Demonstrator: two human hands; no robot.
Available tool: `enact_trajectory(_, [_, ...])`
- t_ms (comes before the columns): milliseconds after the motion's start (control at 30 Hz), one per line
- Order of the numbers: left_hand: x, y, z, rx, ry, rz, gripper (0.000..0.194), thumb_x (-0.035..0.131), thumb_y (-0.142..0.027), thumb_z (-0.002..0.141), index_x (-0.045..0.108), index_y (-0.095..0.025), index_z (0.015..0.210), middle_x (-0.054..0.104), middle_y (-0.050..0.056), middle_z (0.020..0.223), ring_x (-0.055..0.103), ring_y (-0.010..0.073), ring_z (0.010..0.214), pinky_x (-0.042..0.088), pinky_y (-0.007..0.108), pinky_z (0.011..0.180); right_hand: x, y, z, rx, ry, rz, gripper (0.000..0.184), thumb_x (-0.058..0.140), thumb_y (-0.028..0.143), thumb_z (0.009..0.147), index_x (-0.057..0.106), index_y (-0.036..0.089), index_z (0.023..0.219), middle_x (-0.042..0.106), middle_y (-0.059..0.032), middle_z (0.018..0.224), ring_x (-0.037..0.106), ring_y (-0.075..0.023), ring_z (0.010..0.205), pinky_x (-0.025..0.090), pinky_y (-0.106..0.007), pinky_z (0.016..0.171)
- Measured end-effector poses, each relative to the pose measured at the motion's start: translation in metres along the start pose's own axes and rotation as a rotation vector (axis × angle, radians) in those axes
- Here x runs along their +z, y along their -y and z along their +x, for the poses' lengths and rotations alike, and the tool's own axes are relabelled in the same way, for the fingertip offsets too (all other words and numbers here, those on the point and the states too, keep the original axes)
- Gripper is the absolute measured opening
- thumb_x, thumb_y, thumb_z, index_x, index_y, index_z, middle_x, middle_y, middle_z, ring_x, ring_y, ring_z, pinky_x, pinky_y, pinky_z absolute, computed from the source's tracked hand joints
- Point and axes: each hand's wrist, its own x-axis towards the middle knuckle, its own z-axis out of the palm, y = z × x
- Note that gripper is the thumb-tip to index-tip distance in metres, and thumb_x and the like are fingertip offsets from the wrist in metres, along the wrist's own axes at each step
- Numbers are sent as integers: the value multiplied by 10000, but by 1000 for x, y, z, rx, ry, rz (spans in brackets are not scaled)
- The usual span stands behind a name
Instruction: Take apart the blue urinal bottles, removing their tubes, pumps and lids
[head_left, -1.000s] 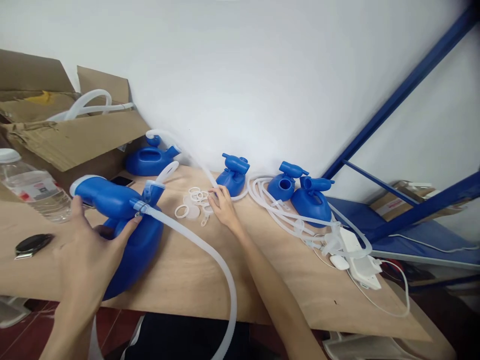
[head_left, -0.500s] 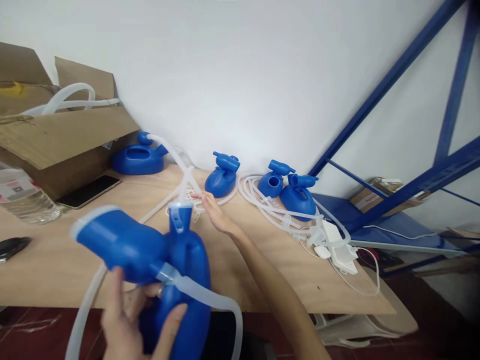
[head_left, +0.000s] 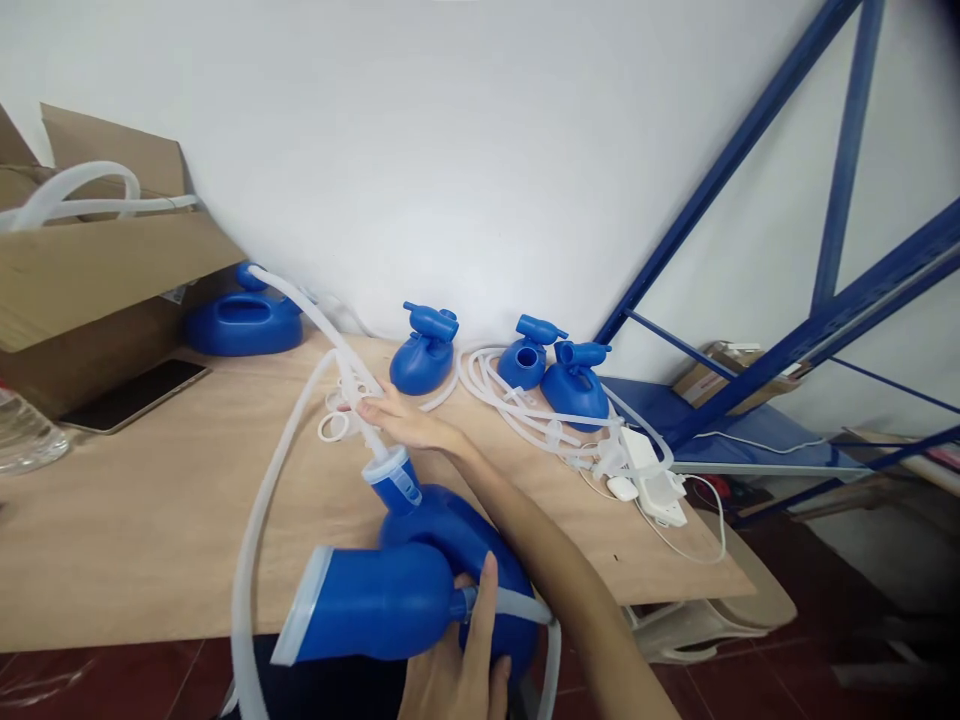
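My left hand [head_left: 465, 665] is closed round a blue plastic urinal bottle [head_left: 480, 540], tilted at the table's front edge. In the same grip lies its blue funnel-shaped head [head_left: 375, 605], with a pale rim and a clear tube [head_left: 517, 605] on its narrow end. A translucent tube rises from the bottle's capped neck [head_left: 394, 480]. My right hand [head_left: 401, 412] reaches past this tube to several white rings [head_left: 337, 425] on the table. Its fingers are bent and partly behind the tube; what they grip cannot be made out.
Against the wall stand more blue urinal bottles [head_left: 421, 362] with coiled tubes [head_left: 495, 390]. To the left are an open cardboard box [head_left: 112, 275], a phone [head_left: 135, 395] and a water bottle [head_left: 26, 435]. A power strip [head_left: 652, 475] and a blue metal rack [head_left: 720, 190] are at right.
My left hand has brought the bottle and funnel head right and lower, turning them. My right hand has gone from outstretched fingers to bent ones at the rings. The view has shifted right.
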Motion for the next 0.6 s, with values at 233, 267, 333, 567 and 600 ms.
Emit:
enact_trajectory(233, [19,7,54,19,0,-75,1000,588,-244,997,-82,-254,1739,489,278,1632,466,531,1503,485,769,1082,-33,44,-47,54,47,-287,604,695,576,988,636,287,1515,524,-74,1655,415,-361,1587,325,-532,1313])
enact_trajectory(267, [15,6,64,-8,9,-99,967,598,-248,994,-7,-233,1748,492,281,1627,441,532,1520,452,783,1110,-40,47,-59,61,58,-315,555,688,538,1000,647,301,1500,591,-67,1597,517,-353,1517,388,-526,1277])
enact_trajectory(333, [4,5,80,-14,99,-189,868,615,-267,994,170,-199,1736,485,271,1635,413,501,1549,417,758,1171,-51,49,-87,100,48,-313,450,589,525,1059,679,335,1457,729,-25,1423,648,-323,1385,474,-504,1209])
enact_trajectory(567, [-44,2,97,6,461,-292,575,619,-307,1015,529,-134,1556,593,246,1548,581,430,1435,527,634,1140,-32,48,-166,35,-144,-200,814,756,666,912,532,286,1596,578,-83,1614,565,-323,1469,436,-522,1249])
enact_trajectory(600, [-51,4,95,35,515,-283,558,628,-324,1016,552,-140,1538,623,234,1522,621,426,1393,547,623,1120,-26,50,-170,45,-168,-237,891,858,622,835,536,280,1593,585,-100,1606,572,-342,1459,439,-541,1245])
